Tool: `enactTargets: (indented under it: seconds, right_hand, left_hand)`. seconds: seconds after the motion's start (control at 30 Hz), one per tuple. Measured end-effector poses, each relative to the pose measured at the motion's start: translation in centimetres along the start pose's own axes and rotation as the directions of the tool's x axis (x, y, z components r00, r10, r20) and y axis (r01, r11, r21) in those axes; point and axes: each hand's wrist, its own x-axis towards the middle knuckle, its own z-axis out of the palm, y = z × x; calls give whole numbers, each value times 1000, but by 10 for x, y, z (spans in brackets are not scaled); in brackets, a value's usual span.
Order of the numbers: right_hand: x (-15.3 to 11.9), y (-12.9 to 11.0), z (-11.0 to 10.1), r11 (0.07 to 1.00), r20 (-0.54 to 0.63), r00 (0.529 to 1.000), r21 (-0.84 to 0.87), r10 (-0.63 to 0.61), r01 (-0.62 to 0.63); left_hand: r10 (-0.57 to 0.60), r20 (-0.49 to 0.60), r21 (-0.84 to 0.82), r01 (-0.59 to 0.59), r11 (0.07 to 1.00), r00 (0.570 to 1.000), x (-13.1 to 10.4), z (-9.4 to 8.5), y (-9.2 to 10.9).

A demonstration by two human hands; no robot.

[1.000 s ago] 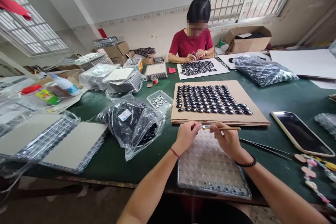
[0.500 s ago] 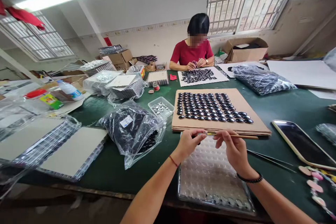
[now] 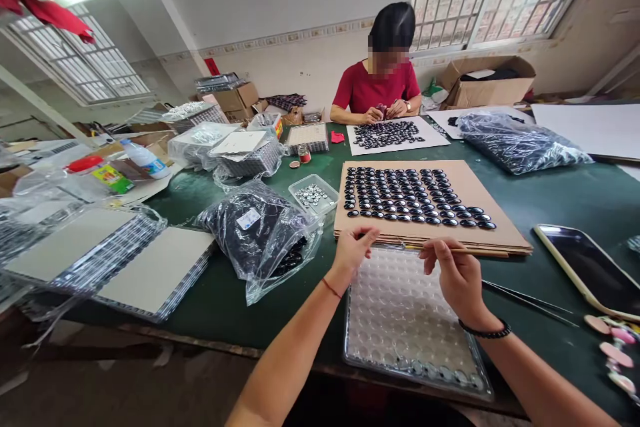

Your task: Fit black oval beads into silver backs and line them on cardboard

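My right hand (image 3: 453, 270) pinches a thin wooden stick (image 3: 470, 251) with a fine tip that points left, above a clear plastic tray (image 3: 410, 307) of round hollows. Some hollows along the tray's near edge hold small pieces. Over the tray's far left corner is my left hand (image 3: 354, 255), its fingers pressed together; whether something small is between them is hidden. Just beyond both hands, rows of glossy black oval pieces (image 3: 400, 193) lie on stacked brown cardboard (image 3: 493, 197). Tweezers (image 3: 530, 300) rest on the table right of my right hand.
A plastic bag of black pieces (image 3: 255, 227) and a clear box of small silver parts (image 3: 315, 195) are on the left. A phone (image 3: 590, 267) lies at right. Across the green table (image 3: 505, 187) sits a person in red (image 3: 375, 90), handling dark pieces.
My left hand has moved away from the stick's tip, leaving a gap between them. The dark piece near its fingers no longer shows. The whole view has shifted slightly.
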Motion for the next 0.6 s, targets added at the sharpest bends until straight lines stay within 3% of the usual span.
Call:
enactTargets:
  seconds: [0.07, 0.17, 0.27, 0.37, 0.6]
  right_hand:
    - [2, 2, -1, 999, -13, 1000, -30, -26, 25]
    - [4, 4, -3, 992, -36, 994, -76, -107, 104]
    - [3, 5, -4, 975, -28, 978, -94, -206, 202]
    - [1, 7, -4, 956, 33, 963, -114, -267, 269]
    - [1, 9, -4, 943, 118, 955, -166, -272, 289]
  left_hand:
    - [-29, 130, 95, 17, 995, 991, -7, 9, -6]
    - [-16, 274, 251, -56, 966, 962, -15, 16, -11]
    - [35, 320, 332, -146, 932, 947, -19, 19, -12]
    - [46, 350, 322, -166, 932, 936, -20, 22, -11]
    - [16, 390, 321, -152, 935, 921, -15, 22, -12]
